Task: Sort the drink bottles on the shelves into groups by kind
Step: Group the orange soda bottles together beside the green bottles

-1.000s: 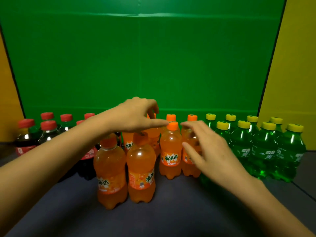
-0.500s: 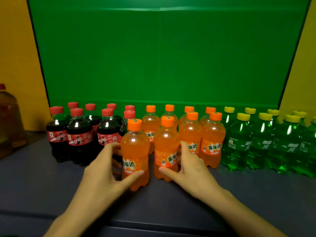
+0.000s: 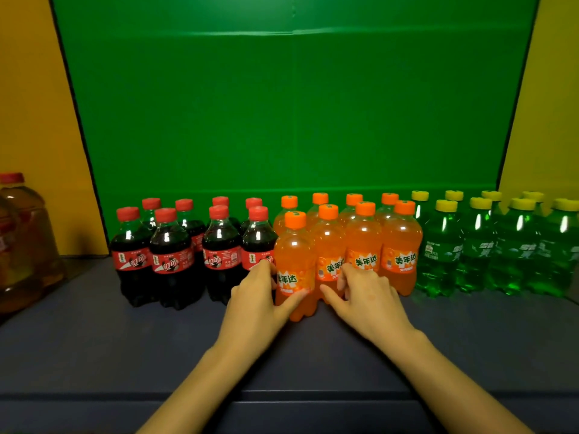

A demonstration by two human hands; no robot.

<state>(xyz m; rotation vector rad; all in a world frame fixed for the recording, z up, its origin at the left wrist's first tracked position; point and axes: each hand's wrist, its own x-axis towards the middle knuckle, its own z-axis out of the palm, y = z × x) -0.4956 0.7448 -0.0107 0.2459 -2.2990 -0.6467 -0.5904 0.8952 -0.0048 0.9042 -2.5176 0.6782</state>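
While the left hand [image 3: 253, 297] wraps its fingers [image 3: 263, 270] and thumb round the lower half of the foremost orange bottle [image 3: 294, 255], the right hand [image 3: 368, 296] grasps the neighbouring orange bottle [image 3: 329, 242] the same way. Both bottles stand upright on the dark shelf [image 3: 94, 339] at the front left of the orange group, with the cola bottles [image 3: 174, 255] just beside them on the left and the green bottles [image 3: 479, 252] grouped on the right.
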